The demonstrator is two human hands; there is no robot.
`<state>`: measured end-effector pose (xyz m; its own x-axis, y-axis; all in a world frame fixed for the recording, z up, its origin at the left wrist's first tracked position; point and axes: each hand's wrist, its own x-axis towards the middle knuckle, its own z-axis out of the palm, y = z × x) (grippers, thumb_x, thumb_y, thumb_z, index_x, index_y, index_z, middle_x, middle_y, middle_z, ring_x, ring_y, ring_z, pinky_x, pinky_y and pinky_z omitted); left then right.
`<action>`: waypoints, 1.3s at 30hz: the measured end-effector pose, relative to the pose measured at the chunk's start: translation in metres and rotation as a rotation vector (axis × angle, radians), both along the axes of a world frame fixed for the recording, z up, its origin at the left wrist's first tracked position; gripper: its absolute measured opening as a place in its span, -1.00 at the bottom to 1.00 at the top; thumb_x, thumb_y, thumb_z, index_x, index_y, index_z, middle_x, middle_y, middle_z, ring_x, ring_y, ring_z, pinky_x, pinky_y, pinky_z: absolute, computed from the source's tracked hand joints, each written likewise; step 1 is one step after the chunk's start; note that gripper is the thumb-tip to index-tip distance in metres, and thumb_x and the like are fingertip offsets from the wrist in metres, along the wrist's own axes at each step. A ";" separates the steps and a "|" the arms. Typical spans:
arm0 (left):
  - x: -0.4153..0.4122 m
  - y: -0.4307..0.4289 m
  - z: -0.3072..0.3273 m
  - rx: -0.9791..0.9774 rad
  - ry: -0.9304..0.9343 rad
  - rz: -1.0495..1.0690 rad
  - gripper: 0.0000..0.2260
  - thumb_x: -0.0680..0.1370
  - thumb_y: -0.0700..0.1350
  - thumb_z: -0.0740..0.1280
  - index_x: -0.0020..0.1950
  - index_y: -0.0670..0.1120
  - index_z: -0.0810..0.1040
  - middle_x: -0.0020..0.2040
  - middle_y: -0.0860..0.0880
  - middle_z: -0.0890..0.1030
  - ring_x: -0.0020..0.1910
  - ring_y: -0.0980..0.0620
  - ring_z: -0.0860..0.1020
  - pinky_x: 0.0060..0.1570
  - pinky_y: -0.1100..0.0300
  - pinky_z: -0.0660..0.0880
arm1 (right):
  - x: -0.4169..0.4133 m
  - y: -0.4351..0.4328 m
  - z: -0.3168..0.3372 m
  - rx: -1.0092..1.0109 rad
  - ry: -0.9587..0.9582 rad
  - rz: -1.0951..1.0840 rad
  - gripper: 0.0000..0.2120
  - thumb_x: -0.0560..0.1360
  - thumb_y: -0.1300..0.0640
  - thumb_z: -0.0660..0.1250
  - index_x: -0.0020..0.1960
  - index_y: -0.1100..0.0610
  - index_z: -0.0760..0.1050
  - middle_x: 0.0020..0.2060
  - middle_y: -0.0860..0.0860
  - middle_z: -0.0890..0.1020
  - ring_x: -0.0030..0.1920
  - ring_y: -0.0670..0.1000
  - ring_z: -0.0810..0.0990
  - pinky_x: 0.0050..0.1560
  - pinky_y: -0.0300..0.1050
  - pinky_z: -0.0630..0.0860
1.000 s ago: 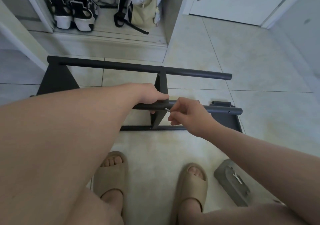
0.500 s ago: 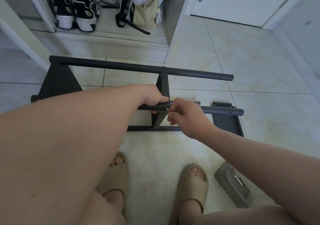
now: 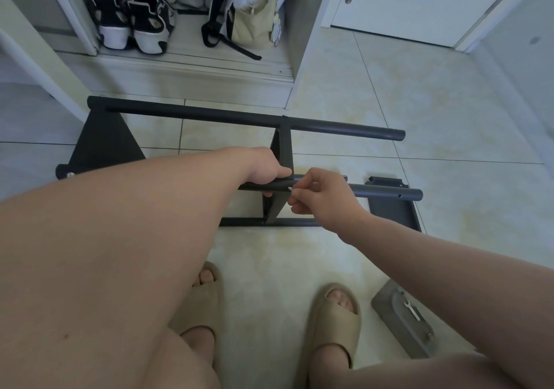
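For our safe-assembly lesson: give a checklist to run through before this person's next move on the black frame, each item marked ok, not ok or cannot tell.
1. Left hand grips the near tube beside the centre bracket: ok.
2. Right hand pinches the small silver piece at the tube: ok.
3. That piece seated in its hole: cannot tell.
4. Sandals clear of the frame: ok.
5. Wrench ready on the grey pad: ok.

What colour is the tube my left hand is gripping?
Dark grey, almost black, plain matte. The head view shows the tube best, beside the left hand.
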<state>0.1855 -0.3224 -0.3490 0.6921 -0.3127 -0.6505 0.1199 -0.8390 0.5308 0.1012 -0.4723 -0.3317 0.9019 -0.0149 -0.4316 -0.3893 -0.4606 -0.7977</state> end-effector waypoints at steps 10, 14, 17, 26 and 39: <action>-0.001 -0.001 0.001 0.005 0.001 0.029 -0.59 0.67 0.15 0.15 0.15 -0.10 0.65 -0.08 -0.04 0.73 0.14 -0.06 0.61 0.31 -0.02 0.42 | 0.008 0.006 -0.006 -0.182 -0.065 0.076 -0.81 0.59 0.32 0.30 -0.18 0.15 0.48 -0.24 0.10 0.70 -0.24 0.06 0.70 -0.01 0.04 0.67; -0.003 0.000 0.000 -0.001 0.024 0.043 -0.57 0.65 0.18 0.18 0.12 -0.12 0.67 -0.10 -0.04 0.74 0.14 -0.05 0.61 0.30 0.00 0.44 | 0.006 0.010 -0.007 -0.415 -0.118 0.238 -0.86 0.58 0.28 0.25 -0.14 0.15 0.48 -0.20 0.10 0.69 -0.14 0.12 0.68 -0.18 0.06 0.62; -0.003 -0.001 0.000 -0.004 0.018 0.054 -0.59 0.65 0.16 0.18 0.12 -0.12 0.67 -0.09 -0.05 0.73 0.14 -0.06 0.62 0.31 -0.01 0.43 | 0.010 0.010 -0.009 -0.363 -0.090 0.179 -0.88 0.58 0.28 0.27 -0.13 0.17 0.48 -0.22 0.10 0.70 -0.16 0.09 0.71 -0.13 0.06 0.63; -0.003 0.004 0.002 -0.025 0.010 0.046 -0.64 0.68 0.08 0.18 0.14 -0.14 0.65 -0.06 -0.07 0.74 0.13 -0.06 0.63 0.31 -0.02 0.43 | 0.024 0.004 -0.011 -0.604 -0.057 0.176 -0.77 0.52 -0.04 0.42 -0.10 0.05 0.42 -0.17 0.03 0.68 -0.15 0.09 0.66 -0.12 0.06 0.63; -0.037 -0.012 0.012 0.226 -0.600 0.007 -0.79 0.67 -0.06 0.13 0.25 -0.07 0.43 0.23 -0.08 0.50 0.17 -0.14 0.48 0.04 -0.03 0.44 | -0.025 -0.075 0.002 -0.679 -0.085 0.510 -0.57 0.63 -0.19 0.24 0.43 -0.04 0.40 0.39 -0.11 0.46 0.35 -0.01 0.44 0.25 -0.02 0.45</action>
